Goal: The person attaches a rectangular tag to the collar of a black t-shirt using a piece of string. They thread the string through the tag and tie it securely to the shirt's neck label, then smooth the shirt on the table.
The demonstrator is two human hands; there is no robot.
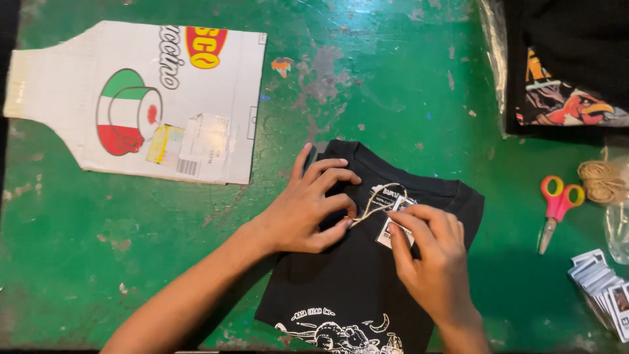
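Green worn paint covers the counter where we work. We are at the tagging step: our left hand pinches the twine loop at the collar of the folded black shirt, and our right hand closes on the paper tag. Next, we judge, the twine needs pulling tight. Scissors lie well apart at right, cardboard far left; open room stays between.

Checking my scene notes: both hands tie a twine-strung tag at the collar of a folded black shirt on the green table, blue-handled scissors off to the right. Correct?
One error: the scissors have red and yellow handles, not blue, as the head view shows. The rest holds: left hand and right hand work the twine and tag at the black shirt collar on the green table.
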